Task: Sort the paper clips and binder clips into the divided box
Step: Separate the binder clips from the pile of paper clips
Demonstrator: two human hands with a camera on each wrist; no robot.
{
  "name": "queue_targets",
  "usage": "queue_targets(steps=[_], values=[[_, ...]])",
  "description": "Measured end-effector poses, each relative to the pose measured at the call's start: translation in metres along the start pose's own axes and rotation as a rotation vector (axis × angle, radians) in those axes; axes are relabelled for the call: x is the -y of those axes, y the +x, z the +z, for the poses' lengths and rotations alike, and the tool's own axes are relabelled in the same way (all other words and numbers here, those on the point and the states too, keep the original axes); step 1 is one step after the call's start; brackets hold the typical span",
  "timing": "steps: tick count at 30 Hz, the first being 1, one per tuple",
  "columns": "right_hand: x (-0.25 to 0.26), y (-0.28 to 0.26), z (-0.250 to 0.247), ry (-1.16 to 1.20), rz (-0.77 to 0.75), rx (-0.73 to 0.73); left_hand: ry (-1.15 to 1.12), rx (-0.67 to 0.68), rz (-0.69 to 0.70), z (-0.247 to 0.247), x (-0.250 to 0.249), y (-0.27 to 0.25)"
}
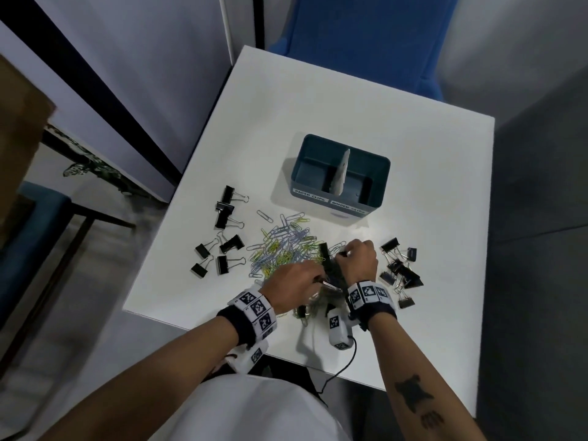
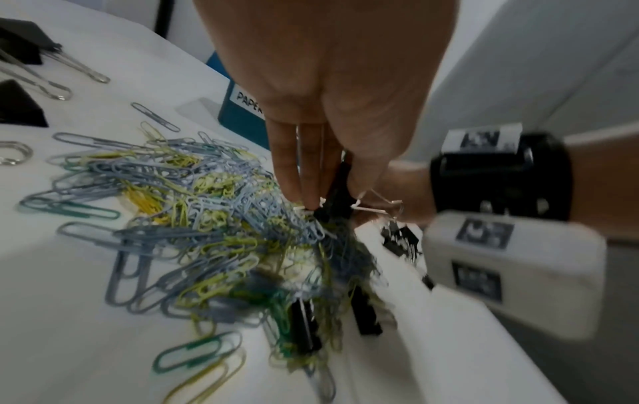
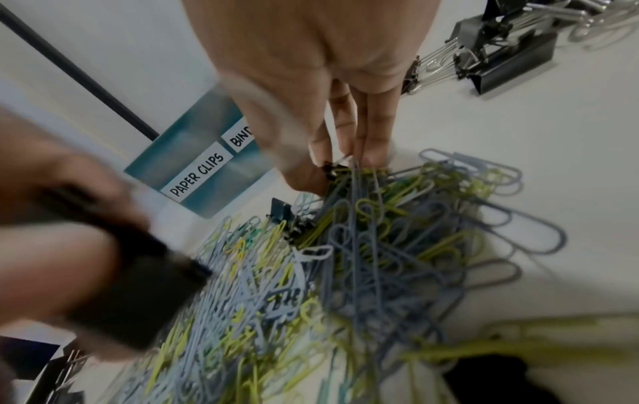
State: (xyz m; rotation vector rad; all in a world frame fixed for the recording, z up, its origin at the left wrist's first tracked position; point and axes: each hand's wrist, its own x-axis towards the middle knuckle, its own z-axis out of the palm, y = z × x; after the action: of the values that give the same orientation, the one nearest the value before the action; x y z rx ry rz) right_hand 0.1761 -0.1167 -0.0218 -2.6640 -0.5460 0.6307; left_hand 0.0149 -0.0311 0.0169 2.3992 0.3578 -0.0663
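Fingers first: the left hand's (image 1: 294,280) fingers (image 2: 294,169) point down, pressed close together, and pinch the wire handle of a black binder clip (image 2: 340,188) at the near edge of the paper clip pile (image 1: 283,246). The right hand's (image 1: 361,256) fingers (image 3: 375,131) are also bunched and pinch the wire of another small binder clip (image 3: 330,167) buried among the paper clips; several strands trail from it.

The divided box (image 1: 340,203) stands just beyond the pile, labelled for paper clips on its left half and binder clips on its right, and both halves look empty. Loose binder clips lie in a group to the left (image 1: 227,230) and a heap to the right (image 1: 399,268) on the white bench (image 1: 413,186).

Likely trouble: the paper clips are thin coated wire loops in blue, yellow and green, tangled and hooked into each other, so lifting a binder clip may drag a chain of them into the wrong half or scatter them off the near edge. The binder clips are folded black steel with springy chrome handles; a pinch on one thin handle lets the body swing and slip. The bench is smooth, so clips slide easily.
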Motion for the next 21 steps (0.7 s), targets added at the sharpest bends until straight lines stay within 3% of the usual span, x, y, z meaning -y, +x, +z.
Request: queue_targets(steps=[5,10,14,17,21], values=[[-0.013,0.002,-0.007,0.140,-0.045,-0.002,-0.155,-0.145,-0.245,-0.034,0.030,0.000],[-0.024,-0.002,-0.022,0.367,-0.077,0.030,-0.075,-0.297,-0.526,-0.071,0.086,-0.002],[-0.031,-0.002,-0.036,0.465,-0.068,0.058,-0.039,-0.318,-0.766,-0.089,0.120,0.000],[-0.048,0.003,-0.049,0.424,-0.069,0.019,0.010,-0.252,-0.812,-0.092,0.143,-0.002],[-0.075,0.009,-0.068,0.216,-0.143,-0.056,0.100,-0.214,-0.757,-0.090,0.150,-0.004]])
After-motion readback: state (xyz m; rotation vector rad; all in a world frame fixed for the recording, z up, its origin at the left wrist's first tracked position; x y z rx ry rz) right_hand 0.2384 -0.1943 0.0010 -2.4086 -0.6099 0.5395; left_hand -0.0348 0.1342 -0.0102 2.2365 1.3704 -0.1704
